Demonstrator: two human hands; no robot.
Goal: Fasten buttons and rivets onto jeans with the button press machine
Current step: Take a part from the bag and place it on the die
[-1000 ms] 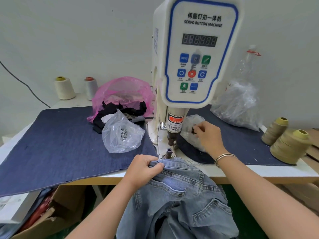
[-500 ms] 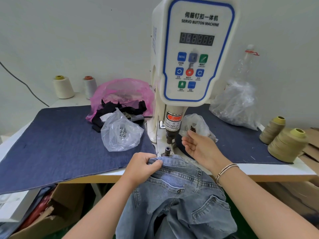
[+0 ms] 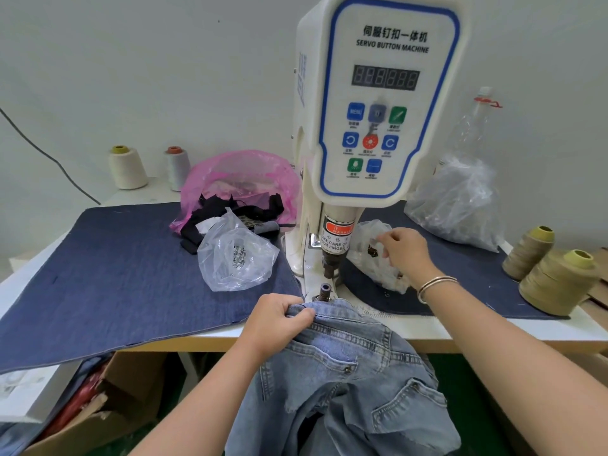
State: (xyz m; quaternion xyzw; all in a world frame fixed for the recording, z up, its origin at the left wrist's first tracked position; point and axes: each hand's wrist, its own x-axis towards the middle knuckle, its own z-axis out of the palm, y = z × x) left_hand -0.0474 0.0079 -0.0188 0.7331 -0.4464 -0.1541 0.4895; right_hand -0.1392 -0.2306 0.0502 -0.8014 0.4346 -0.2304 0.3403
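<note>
The white servo button machine (image 3: 388,103) stands mid-table, its punch (image 3: 329,268) raised above the small lower die post (image 3: 325,291). Light blue jeans (image 3: 355,373) hang over the table's front edge, the waistband lying just in front of the die. My left hand (image 3: 279,320) grips that waistband edge. My right hand (image 3: 404,251) is right of the punch, its curled fingertips pinching at the mouth of a small clear bag of dark buttons (image 3: 368,258). A clear bag of silver rivets (image 3: 237,258) lies left of the machine.
A dark denim mat (image 3: 115,274) covers the table. A pink bag of black scraps (image 3: 240,182) sits behind the rivet bag. A big clear bag (image 3: 457,205) and two khaki thread cones (image 3: 556,284) stand at the right, and pale cones (image 3: 126,167) at back left. A cardboard box (image 3: 115,406) sits under the table.
My right hand drew back from the button bag with its palm open, then returned to the bag with fingers curled. My left hand kept its grip on the waistband.
</note>
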